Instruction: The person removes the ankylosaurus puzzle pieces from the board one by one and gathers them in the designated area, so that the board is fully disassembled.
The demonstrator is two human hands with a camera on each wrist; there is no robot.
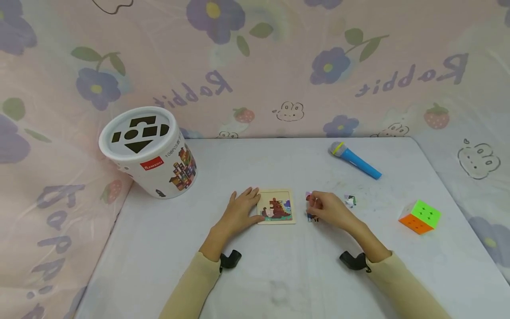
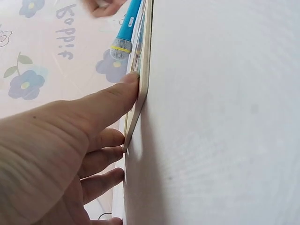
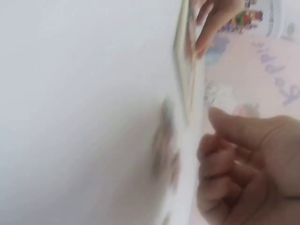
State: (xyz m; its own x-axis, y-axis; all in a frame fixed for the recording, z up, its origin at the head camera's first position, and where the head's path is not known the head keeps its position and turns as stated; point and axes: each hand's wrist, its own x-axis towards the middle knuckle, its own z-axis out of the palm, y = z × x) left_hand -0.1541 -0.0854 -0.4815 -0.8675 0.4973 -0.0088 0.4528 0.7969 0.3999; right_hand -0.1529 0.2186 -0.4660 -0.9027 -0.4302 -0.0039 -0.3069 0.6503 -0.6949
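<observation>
A square wooden jigsaw board lies flat on the table, a brown animal picture partly filled in. My left hand rests at its left side, fingers spread; the thumb presses the near rim and the other fingertips lie by the far left corner. To the right of the board my right hand hovers low over loose puzzle pieces, partly hiding them. In the blurred right wrist view, its fingers are loosely bent, with the thumb apart and nothing visible between them.
Another small puzzle piece lies just beyond the right hand. A blue toy microphone is farther back, and a puzzle cube sits at the right. A large white bucket with a shape-cut lid stands at the back left.
</observation>
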